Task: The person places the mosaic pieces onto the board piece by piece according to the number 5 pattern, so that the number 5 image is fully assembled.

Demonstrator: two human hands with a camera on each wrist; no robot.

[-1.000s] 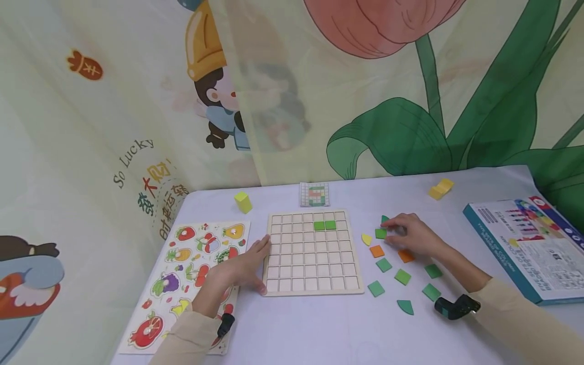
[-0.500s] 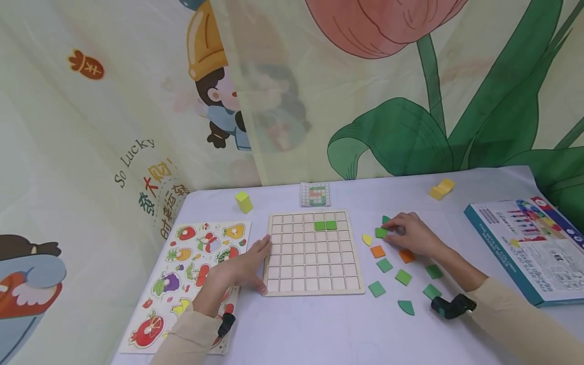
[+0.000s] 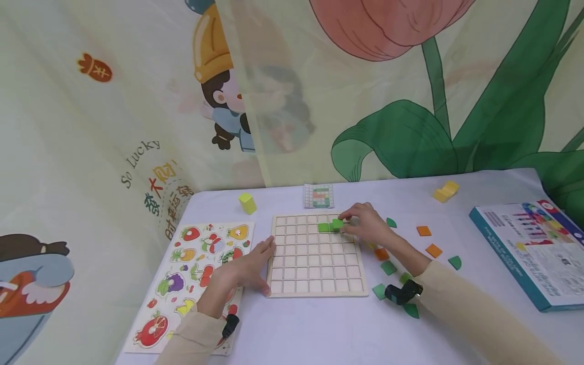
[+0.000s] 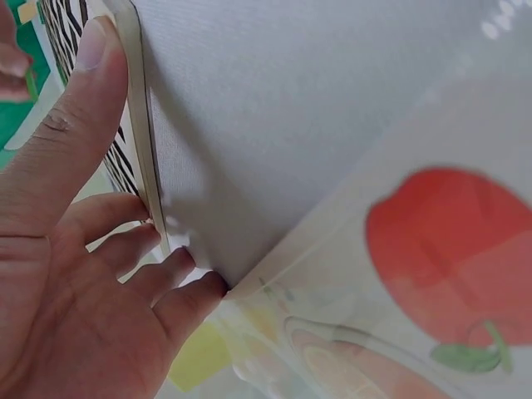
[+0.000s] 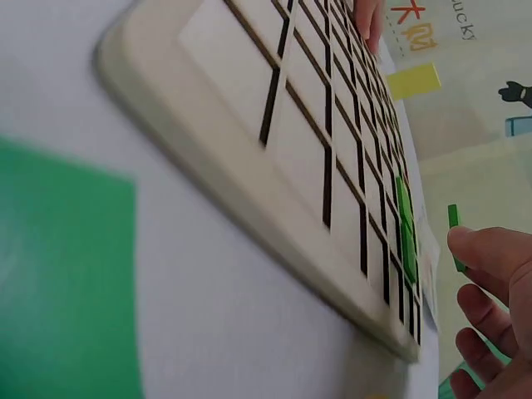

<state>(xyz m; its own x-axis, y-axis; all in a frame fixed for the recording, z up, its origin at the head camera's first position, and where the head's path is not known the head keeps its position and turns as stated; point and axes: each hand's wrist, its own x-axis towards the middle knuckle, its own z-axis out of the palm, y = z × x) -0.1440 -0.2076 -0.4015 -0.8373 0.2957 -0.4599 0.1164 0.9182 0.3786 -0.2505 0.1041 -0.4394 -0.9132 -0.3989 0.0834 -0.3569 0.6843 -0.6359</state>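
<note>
While the left hand [image 3: 248, 266] lies flat, fingers relaxed, against the pale wooden grid board [image 3: 316, 284] on the desk [image 3: 319, 329], the right hand [image 3: 367, 225] pinches a small green square tile [image 3: 337, 223] over the top row, apparently mid-placement, needing alignment with an empty cell.

On the printed curtain [image 3: 114, 126] at about nine o'clock from the grid board [image 3: 315, 256], the slanted black words "So Lucky" could be read — just above the table's far left corner. Below them ran a line of orange and green Chinese characters, too stylised to read with certainty. The box [image 3: 534, 248] at three o'clock carried printed lines — all too small to make out. The right wrist view showed part of the same orange characters.
</note>
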